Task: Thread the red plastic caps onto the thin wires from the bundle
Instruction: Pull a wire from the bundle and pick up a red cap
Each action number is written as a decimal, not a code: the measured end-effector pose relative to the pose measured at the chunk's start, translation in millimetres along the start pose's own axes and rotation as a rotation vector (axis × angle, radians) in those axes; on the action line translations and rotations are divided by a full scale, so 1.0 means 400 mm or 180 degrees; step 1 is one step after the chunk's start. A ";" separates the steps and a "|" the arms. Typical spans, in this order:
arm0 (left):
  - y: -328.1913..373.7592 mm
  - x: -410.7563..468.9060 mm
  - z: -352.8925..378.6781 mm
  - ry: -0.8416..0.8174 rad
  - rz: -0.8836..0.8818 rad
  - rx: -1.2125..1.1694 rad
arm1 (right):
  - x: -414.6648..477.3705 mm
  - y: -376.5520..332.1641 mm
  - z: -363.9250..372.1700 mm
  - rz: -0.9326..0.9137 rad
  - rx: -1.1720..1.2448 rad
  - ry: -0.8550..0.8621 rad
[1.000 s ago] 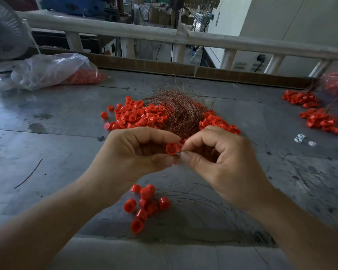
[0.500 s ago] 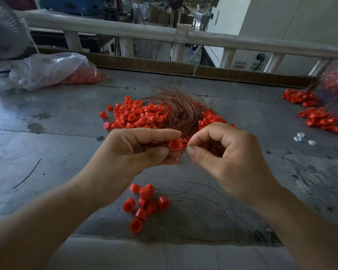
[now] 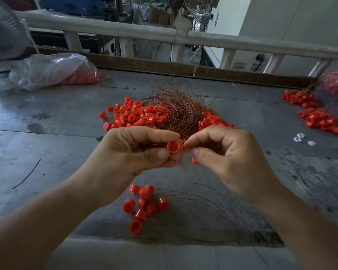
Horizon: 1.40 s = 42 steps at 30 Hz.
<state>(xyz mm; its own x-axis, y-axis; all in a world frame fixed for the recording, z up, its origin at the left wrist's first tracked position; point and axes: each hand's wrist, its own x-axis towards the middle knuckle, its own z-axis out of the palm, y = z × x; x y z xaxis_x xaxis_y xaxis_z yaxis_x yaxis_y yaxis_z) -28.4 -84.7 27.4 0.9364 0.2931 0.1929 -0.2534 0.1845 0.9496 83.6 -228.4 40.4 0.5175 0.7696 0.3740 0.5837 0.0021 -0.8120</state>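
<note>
Beyond the fingertips, on the scuffed grey metal table (image 3: 47, 145), lies a broad heap of loose red plastic caps (image 3: 142, 115). Across it lies the curved bundle of thin copper-coloured wires (image 3: 180, 112), just behind both forefingers. Both look barely dented, so most of the job seems to remain. Further heaps of red caps with wires (image 3: 320, 121) sit well off to the right of the fingers; whether those are finished work I cannot tell.

Below the fingers, nearer the wrists, a small cluster of red caps (image 3: 144, 203) rests with fine wires trailing off to the right. These look already threaded, only a handful so far.

Above that cluster the left hand (image 3: 129, 152) pinches a single red cap (image 3: 173, 146) between thumb and forefinger, its open end facing the camera. The right hand (image 3: 228, 152) has its fingers curled, thumb and forefinger tips drawn close just beside the cap. Any wire between them is too fine to make out, so this cap appears not yet threaded.
</note>
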 end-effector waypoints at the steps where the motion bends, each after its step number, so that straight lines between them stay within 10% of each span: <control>1: 0.000 -0.001 -0.001 -0.0030 0.0015 -0.0025 | 0.001 0.000 -0.001 0.0071 0.0163 -0.0024; 14: -0.011 -0.002 0.000 -0.0460 -0.0195 -0.0395 | 0.010 0.012 0.005 0.0541 0.0600 -0.0510; 20: -0.012 0.005 0.008 -0.0125 -0.0357 -0.0396 | 0.051 0.098 -0.099 0.0844 -0.0456 0.0716; 42: -0.011 0.005 0.005 -0.0141 -0.0403 -0.0219 | 0.046 0.141 -0.133 0.1208 -0.2480 -0.0564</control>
<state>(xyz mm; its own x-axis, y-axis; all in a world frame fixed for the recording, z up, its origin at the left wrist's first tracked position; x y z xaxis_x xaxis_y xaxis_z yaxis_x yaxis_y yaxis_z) -25.0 -87.0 24.1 0.9713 0.2222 0.0849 -0.1473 0.2816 0.9481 159.4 -248.0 25.4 0.6962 0.7177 0.0140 0.6861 -0.6596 -0.3068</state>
